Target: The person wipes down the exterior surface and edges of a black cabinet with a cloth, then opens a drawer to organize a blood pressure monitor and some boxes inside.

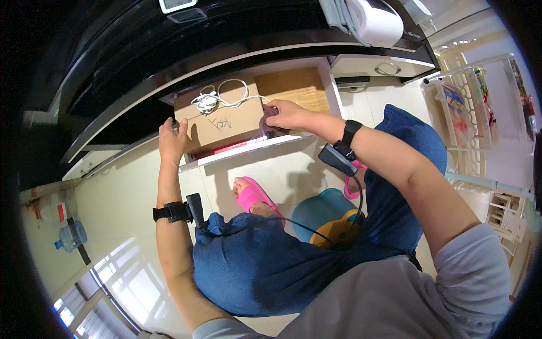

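A pulled-out drawer [336,95] with a wood-grain bottom lies before me. On its left side sits a brown cardboard box [243,116] with handwriting on the lid. A coiled white cable with a plug [207,103] rests on top of the box. My right hand [288,115] pinches a dark purple-brown cloth [271,127] at the box's right end, inside the drawer. At the drawer's left side is my left hand [172,140], thumb apart from the fingers; whether it grips the drawer wall is unclear. Something red [224,148] shows between the box and the drawer front.
A white device with a grey hose [377,21] stands on the black cabinet top [262,25]. Right of the open drawer is a closed one [383,68]. Clear bins [474,106] with packets stand at the right. A blue stool with a yellow seat [334,229] is beneath me.
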`<state>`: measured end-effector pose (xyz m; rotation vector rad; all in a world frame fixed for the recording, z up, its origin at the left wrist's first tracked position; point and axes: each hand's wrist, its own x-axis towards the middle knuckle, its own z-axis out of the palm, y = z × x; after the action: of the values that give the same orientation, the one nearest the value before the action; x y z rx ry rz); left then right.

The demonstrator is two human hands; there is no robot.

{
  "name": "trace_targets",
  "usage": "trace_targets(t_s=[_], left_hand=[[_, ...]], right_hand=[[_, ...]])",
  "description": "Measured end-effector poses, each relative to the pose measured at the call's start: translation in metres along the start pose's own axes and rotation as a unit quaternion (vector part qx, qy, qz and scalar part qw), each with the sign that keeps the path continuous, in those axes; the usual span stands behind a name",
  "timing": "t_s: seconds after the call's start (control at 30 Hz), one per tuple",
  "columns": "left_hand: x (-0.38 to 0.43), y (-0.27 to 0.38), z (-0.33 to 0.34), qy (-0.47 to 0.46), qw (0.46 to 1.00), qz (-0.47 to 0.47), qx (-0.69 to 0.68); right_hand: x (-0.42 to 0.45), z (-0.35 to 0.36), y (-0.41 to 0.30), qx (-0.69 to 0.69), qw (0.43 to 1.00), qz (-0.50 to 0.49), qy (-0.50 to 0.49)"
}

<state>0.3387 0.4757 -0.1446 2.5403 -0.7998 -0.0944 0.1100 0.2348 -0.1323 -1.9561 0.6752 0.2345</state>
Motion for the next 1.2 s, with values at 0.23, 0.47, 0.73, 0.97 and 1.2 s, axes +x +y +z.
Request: trace_targets(t_s=[0.23,0.47,0.73,0.97,1.2], left_hand=[[-0.001,-0.024,0.017,-0.079,0.969,-0.131,-0.192],[0.002,-0.031,0.02,-0.07,0.969,-0.152,-0.184],[0.002,-0.029,0.015,-0.093,0.951,-0.183,-0.232],[0.015,-0.016,0.004,-0.179,0.83,-0.339,-0.404],[0.004,-0.012,0.027,-0.205,0.844,-0.298,-0.397]], right_hand=[[0.0,0.014,0.011,0.068,0.996,0.051,0.005],[-0.011,0.033,0.013,0.12,0.99,0.003,0.08],[-0.015,0.029,0.009,0.1,0.988,0.018,0.116],[-0.021,0.024,0.019,0.085,0.986,0.002,0.142],[-0.025,0.023,0.014,0.06,0.988,0.015,0.138]])
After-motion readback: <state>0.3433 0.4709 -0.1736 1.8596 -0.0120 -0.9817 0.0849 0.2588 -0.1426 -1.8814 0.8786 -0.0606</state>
